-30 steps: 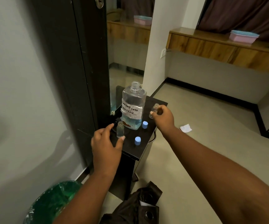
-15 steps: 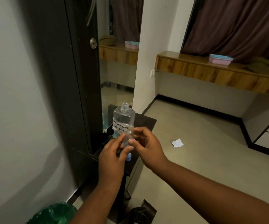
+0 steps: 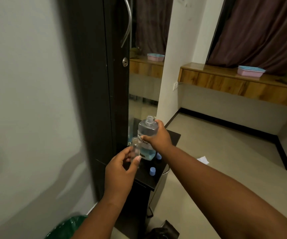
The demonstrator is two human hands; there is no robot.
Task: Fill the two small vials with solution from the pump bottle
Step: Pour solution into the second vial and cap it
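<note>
1. Right hand [image 3: 158, 137], off the vial half a second ago, now clasping the clear open-necked labelled solution bottle [image 3: 147, 131] at the black side table's [image 3: 173, 137] back edge.
2. Left hand [image 3: 120, 167] pinching the small clear empty vial [image 3: 135, 149], upright, just beside the bottle: pouring likely next.
3. Two blue caps [image 3: 152, 170] off, near the front edge.

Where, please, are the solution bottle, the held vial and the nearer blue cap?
solution bottle [image 3: 147, 128]: head view, clear shoulder above the label.
vial [image 3: 135, 146]: head view, glass body below the neck.
blue cap [image 3: 152, 170]: head view, cap top.
</note>
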